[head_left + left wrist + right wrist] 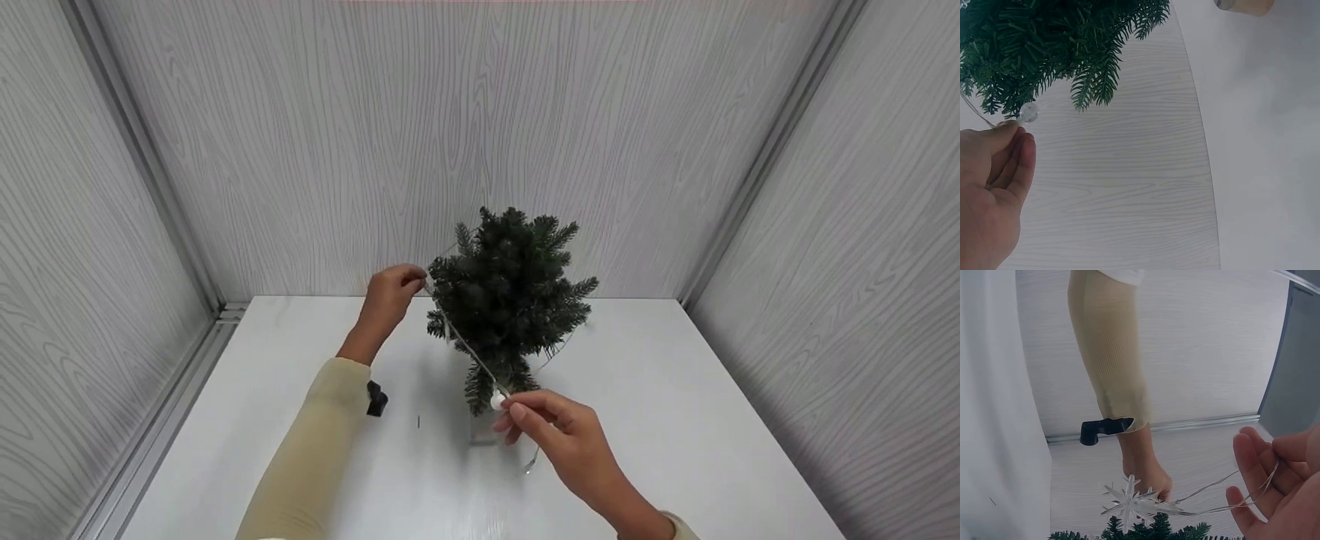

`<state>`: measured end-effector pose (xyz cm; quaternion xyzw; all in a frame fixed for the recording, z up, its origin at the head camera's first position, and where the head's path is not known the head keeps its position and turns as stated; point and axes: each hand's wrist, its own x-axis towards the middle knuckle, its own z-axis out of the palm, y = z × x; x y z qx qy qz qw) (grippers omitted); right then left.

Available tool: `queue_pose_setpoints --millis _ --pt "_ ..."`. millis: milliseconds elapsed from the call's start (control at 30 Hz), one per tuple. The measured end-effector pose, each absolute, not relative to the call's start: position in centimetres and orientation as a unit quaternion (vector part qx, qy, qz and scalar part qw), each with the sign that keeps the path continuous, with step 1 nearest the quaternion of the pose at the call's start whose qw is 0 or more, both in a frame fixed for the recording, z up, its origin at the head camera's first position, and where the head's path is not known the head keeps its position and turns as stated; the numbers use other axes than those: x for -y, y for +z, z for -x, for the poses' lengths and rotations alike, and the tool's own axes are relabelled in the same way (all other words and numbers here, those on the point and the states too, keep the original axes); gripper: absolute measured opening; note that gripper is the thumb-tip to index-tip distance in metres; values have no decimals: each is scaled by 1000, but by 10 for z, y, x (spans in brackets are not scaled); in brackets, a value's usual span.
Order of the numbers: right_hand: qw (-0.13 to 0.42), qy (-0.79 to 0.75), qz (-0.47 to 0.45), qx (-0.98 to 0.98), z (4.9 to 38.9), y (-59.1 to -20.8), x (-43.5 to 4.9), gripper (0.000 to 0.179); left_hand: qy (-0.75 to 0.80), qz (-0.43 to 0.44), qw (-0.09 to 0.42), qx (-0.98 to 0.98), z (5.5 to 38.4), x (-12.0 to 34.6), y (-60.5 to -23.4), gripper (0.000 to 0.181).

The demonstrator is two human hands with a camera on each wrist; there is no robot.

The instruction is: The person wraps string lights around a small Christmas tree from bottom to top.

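Note:
A small green artificial Christmas tree [510,292] stands on the white table, its clear base [484,433] partly hidden. My left hand [390,296] pinches a thin string of lights [466,343] at the tree's left side; a clear round bulb [1030,112] sits by the fingertips. In front of the tree, my right hand [566,435] pinches the same string between thumb and forefinger, beside a whitish bulb [497,400]. The wire runs diagonally between both hands across the foliage. A clear snowflake-shaped light [1131,503] shows in the right wrist view. More wire hangs below my right hand.
Pale wood-grain walls [465,135] enclose the white tabletop [660,405] at the back and sides. A black device [377,399] is at the left sleeve's cuff. A thin dark mark [418,421] shows on the table. A tan cylindrical piece [1249,5] appears in the left wrist view.

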<state>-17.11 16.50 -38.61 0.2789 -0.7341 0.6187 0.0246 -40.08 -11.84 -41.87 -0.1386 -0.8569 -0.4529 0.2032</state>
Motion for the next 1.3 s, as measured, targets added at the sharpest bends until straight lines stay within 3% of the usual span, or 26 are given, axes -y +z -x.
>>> queue_pose_setpoints --millis 733,1000,1133,1300 --pt "104 679 -245 684 166 -387 -182 22 -488 167 201 832 394 112 -427 14" --pt "125 681 -225 686 169 -396 -192 20 -495 174 146 839 386 120 -422 24" --pt "137 685 -217 682 170 -397 -198 19 -490 177 174 836 372 122 -415 27" --pt "146 689 -212 677 172 -400 -201 18 -484 191 264 812 343 111 -410 22"
